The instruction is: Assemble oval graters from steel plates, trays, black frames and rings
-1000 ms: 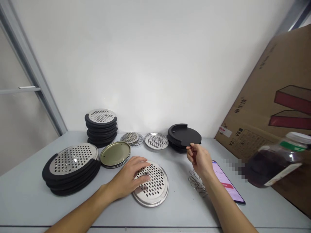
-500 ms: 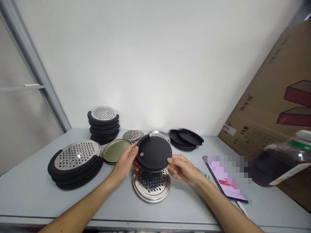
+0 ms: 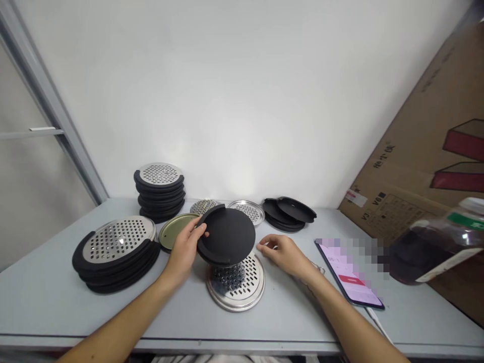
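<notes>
My left hand (image 3: 185,249) grips the left edge of a round black tray (image 3: 229,236) with a raised rim along part of its edge. The tray is held tilted above a metal grater disc (image 3: 242,287) lying on the table, and it hides the disc's far part. To the right of the tray, apart from it, my right hand (image 3: 282,252) has its thumb and fingertips pinched together. Whatever is between those fingertips, if anything, is too small to make out.
Stacks of black-rimmed grater discs (image 3: 117,247) (image 3: 161,194) stand at left. Behind are a greenish round plate (image 3: 177,229), loose grater discs (image 3: 247,212) and black trays (image 3: 291,214). At right are a phone (image 3: 350,275) with a cable, a dark-filled bottle (image 3: 427,247) and a cardboard box (image 3: 427,136).
My right hand has let go of the tray's right edge and drawn slightly right. The tray has shifted left in my left hand. A small round spot on it no longer shows.
</notes>
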{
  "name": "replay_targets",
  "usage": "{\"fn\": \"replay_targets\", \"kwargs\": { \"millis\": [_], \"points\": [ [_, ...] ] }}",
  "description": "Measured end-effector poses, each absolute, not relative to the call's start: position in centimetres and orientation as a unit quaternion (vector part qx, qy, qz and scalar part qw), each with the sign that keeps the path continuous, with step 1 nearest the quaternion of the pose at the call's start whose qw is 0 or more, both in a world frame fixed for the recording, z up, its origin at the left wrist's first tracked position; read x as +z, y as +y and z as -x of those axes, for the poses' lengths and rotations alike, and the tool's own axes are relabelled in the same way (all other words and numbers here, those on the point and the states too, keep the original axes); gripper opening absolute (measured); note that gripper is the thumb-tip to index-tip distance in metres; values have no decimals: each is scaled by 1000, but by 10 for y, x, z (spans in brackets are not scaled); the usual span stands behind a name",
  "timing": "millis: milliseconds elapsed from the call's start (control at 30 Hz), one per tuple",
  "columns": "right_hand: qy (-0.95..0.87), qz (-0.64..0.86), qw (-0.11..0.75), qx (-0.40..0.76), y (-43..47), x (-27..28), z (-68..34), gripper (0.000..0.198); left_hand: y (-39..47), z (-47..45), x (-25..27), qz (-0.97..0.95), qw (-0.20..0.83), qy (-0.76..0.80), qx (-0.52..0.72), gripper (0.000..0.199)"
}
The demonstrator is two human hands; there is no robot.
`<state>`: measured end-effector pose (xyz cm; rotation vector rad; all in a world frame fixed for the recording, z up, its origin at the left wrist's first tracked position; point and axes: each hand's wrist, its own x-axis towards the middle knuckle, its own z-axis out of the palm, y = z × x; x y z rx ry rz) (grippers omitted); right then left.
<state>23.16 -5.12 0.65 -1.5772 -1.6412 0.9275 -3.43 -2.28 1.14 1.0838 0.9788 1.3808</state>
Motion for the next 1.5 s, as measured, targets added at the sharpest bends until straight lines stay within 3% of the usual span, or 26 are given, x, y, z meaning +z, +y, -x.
{"fn": "replay_targets", "kwargs": {
  "millis": [133, 300, 500, 700, 833, 1100, 1200, 1333, 1500],
  "points": [
    [-657, 622, 303, 299, -52, 0, -222, 42, -21, 35, 9, -458, 526, 419, 582, 45],
    [-636, 624, 293, 347, -50, -8, -217, 57, -21, 34, 7, -464, 524, 425, 574, 47],
    [-557, 561, 314, 525, -49, -5, -217, 32, -20, 34, 6, -472, 513, 427, 575, 47],
    [-477, 554, 359, 580, -49, 10, -237, 34, -23, 34, 7, -463, 529, 443, 556, 54],
    [-451, 596, 415, 519, -47, 14, -256, 34, -25, 34, 9, -466, 548, 467, 515, 57],
    [-426, 667, 538, 291, -39, 12, -291, 24, -34, 36, 13, -543, 565, 473, 402, 62],
    [-383, 657, 594, 263, -38, 14, -299, 22, -36, 37, 11, -571, 556, 479, 369, 60],
    [-330, 593, 621, 393, -40, 20, -294, 13, -38, 36, 7, -600, 553, 471, 335, 59],
    [-381, 517, 491, 589, -48, 22, -276, 17, -40, 40, 5, -620, 585, 438, 285, 65]
  ]
}}
